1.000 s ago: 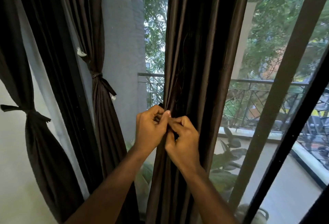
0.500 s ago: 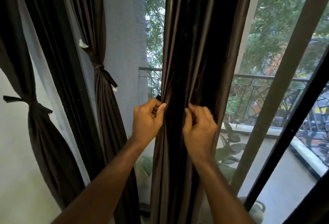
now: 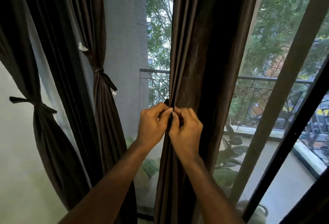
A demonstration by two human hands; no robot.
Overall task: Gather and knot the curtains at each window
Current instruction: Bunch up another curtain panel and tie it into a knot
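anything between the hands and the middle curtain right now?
Nothing visible. The left hand and right hand are both already on the middle curtain, fingers curled and pinching its folds at the front, thumbs nearly touching. The two tied curtains hang off to the left, clear of them.

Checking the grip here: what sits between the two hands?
In the head view, a gathered fold of the middle curtain runs between the left hand and right hand; both pinch it, thumbs nearly touching.
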